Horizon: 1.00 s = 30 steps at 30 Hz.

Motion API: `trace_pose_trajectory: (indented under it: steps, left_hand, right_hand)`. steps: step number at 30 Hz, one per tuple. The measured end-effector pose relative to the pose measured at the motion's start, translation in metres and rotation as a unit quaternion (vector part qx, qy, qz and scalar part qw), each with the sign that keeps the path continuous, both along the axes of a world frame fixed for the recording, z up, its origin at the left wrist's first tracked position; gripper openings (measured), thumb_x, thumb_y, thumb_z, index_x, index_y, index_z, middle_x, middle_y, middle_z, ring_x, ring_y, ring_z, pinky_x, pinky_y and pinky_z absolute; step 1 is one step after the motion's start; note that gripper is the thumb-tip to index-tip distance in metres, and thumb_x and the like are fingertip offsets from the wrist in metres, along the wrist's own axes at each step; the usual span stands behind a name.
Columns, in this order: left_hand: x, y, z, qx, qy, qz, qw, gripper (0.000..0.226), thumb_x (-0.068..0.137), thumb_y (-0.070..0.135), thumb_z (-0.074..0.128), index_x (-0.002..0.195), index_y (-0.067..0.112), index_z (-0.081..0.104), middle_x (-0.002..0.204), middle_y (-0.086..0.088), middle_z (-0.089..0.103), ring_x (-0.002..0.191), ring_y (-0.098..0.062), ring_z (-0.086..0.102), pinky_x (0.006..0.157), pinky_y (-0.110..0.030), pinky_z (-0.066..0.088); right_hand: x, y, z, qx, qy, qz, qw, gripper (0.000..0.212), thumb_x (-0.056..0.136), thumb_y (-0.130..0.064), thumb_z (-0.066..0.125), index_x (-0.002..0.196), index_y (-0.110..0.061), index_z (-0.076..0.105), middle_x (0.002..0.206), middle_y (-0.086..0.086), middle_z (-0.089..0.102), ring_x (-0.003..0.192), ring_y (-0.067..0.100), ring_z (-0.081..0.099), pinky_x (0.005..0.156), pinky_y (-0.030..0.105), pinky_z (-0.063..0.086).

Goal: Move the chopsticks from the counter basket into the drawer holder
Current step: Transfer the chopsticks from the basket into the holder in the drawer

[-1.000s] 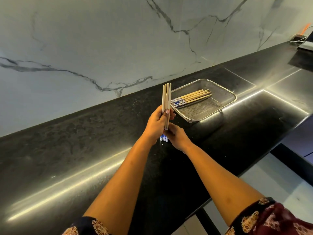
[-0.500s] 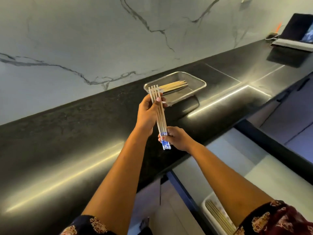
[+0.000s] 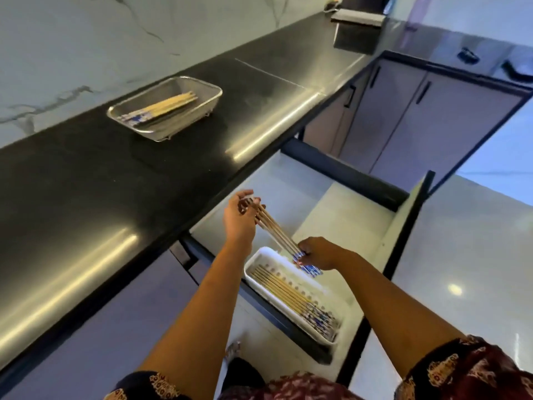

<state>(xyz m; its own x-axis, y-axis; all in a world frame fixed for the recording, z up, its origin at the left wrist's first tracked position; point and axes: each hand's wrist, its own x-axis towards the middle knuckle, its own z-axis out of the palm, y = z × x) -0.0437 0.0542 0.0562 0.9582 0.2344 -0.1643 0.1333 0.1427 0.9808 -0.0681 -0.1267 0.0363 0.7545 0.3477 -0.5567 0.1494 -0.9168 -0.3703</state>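
Note:
A bundle of wooden chopsticks (image 3: 277, 230) with blue-patterned ends hangs level over the open drawer. My left hand (image 3: 240, 219) holds its plain tips and my right hand (image 3: 315, 252) grips the blue ends. Just below them lies the white drawer holder (image 3: 256, 256), with several chopsticks (image 3: 284, 293) lying in it. More chopsticks (image 3: 164, 106) rest in the metal mesh basket (image 3: 202, 109) on the black counter, up to the left.
The black counter (image 3: 101, 183) runs along a marble wall. The open drawer (image 3: 346, 215) has a pale floor and a dark front panel at the right. Grey cabinet doors stand beyond it. A dark appliance sits at the counter's far end.
Both hands carried the bundle off the counter and down over the open drawer, tilting it from upright to nearly level. My view swung down and right, showing the drawer and holder.

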Motion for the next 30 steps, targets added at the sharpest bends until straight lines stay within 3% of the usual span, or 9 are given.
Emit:
trace_pose_trajectory:
  steps: [4, 7, 10, 15, 18, 19, 21, 24, 30]
  left_hand:
    - [-0.014, -0.008, -0.049, 0.075, 0.082, -0.04, 0.993, 0.015, 0.092, -0.001, 0.054, 0.105, -0.002, 0.061, 0.073, -0.006, 0.06, 0.061, -0.012, 0.059, 0.06, -0.022, 0.053]
    - [-0.024, -0.007, -0.08, 0.084, 0.143, -0.016, 0.986, 0.015, 0.091, 0.002, 0.057, 0.104, -0.003, 0.063, 0.075, -0.01, 0.061, 0.065, -0.019, 0.058, 0.069, -0.033, 0.055]
    - [-0.027, -0.012, -0.093, 0.036, 0.194, 0.017, 0.98, 0.013, 0.092, 0.001, 0.053, 0.097, 0.006, 0.064, 0.077, -0.004, 0.064, 0.068, -0.015, 0.061, 0.061, -0.029, 0.054]
    - [-0.024, -0.021, -0.098, -0.022, 0.209, 0.024, 0.977, 0.014, 0.093, -0.005, 0.05, 0.097, 0.002, 0.062, 0.075, -0.006, 0.064, 0.068, -0.014, 0.063, 0.059, -0.025, 0.055]
    - [-0.023, -0.02, -0.103, -0.017, 0.219, 0.026, 0.975, 0.013, 0.092, -0.004, 0.051, 0.097, 0.0, 0.062, 0.075, -0.006, 0.064, 0.069, -0.016, 0.062, 0.064, -0.028, 0.055]
    - [-0.023, -0.019, -0.105, 0.01, 0.224, 0.021, 0.974, 0.012, 0.091, -0.002, 0.054, 0.098, 0.0, 0.064, 0.077, -0.006, 0.064, 0.07, -0.018, 0.062, 0.066, -0.029, 0.055]
    - [-0.025, -0.014, -0.108, 0.122, 0.227, -0.005, 0.966, 0.014, 0.089, 0.003, 0.06, 0.099, 0.007, 0.068, 0.085, -0.005, 0.066, 0.079, -0.017, 0.061, 0.07, -0.025, 0.051]
    - [-0.038, -0.012, -0.103, 0.28, 0.183, -0.054, 0.941, 0.026, 0.089, 0.002, 0.057, 0.112, 0.013, 0.066, 0.102, -0.006, 0.066, 0.086, -0.013, 0.058, 0.078, -0.017, 0.044]
    - [-0.065, -0.003, -0.108, 0.45, -0.001, -0.106, 0.887, 0.043, 0.087, -0.004, 0.054, 0.128, 0.008, 0.054, 0.129, -0.011, 0.058, 0.122, -0.026, 0.052, 0.104, -0.035, 0.042]
  right_hand:
    - [-0.025, -0.019, -0.044, -0.049, 0.054, -0.004, 0.997, 0.033, 0.094, -0.021, 0.058, 0.066, -0.009, 0.045, 0.074, 0.007, 0.046, 0.084, 0.024, 0.047, 0.067, 0.026, 0.023]
    - [-0.038, -0.017, -0.064, -0.058, 0.071, -0.008, 0.996, 0.047, 0.094, -0.019, 0.057, 0.06, -0.02, 0.025, 0.067, -0.005, 0.028, 0.085, 0.017, 0.04, 0.07, 0.025, 0.027]
    - [-0.044, -0.012, -0.074, -0.045, 0.089, -0.041, 0.994, 0.045, 0.094, -0.019, 0.056, 0.061, -0.023, 0.026, 0.068, -0.008, 0.029, 0.086, 0.016, 0.041, 0.073, 0.023, 0.031]
    - [-0.034, -0.003, -0.075, 0.044, 0.096, -0.122, 0.987, 0.048, 0.093, -0.019, 0.06, 0.062, -0.03, 0.024, 0.068, -0.012, 0.029, 0.06, 0.001, 0.029, 0.053, 0.015, 0.023]
    - [-0.033, 0.006, -0.077, 0.022, 0.062, -0.132, 0.989, 0.026, 0.095, -0.019, 0.057, 0.072, -0.021, 0.046, 0.077, -0.004, 0.05, 0.075, 0.015, 0.053, 0.058, 0.02, 0.036]
    - [-0.035, 0.009, -0.076, 0.01, 0.051, -0.125, 0.991, 0.01, 0.096, -0.019, 0.055, 0.088, -0.012, 0.057, 0.091, 0.006, 0.061, 0.088, 0.024, 0.06, 0.067, 0.027, 0.044]
    - [-0.042, 0.012, -0.078, -0.026, 0.032, -0.121, 0.992, 0.024, 0.097, -0.018, 0.051, 0.117, -0.006, 0.057, 0.113, 0.015, 0.064, 0.102, 0.032, 0.062, 0.081, 0.033, 0.049]
    - [-0.05, 0.019, -0.08, -0.068, -0.001, -0.131, 0.989, 0.023, 0.097, -0.013, 0.05, 0.119, -0.008, 0.056, 0.114, 0.014, 0.065, 0.102, 0.031, 0.064, 0.084, 0.035, 0.051]
    - [-0.054, 0.033, -0.084, -0.112, -0.045, -0.164, 0.979, 0.024, 0.096, -0.005, 0.046, 0.118, -0.007, 0.056, 0.113, 0.013, 0.066, 0.104, 0.029, 0.065, 0.085, 0.033, 0.052]
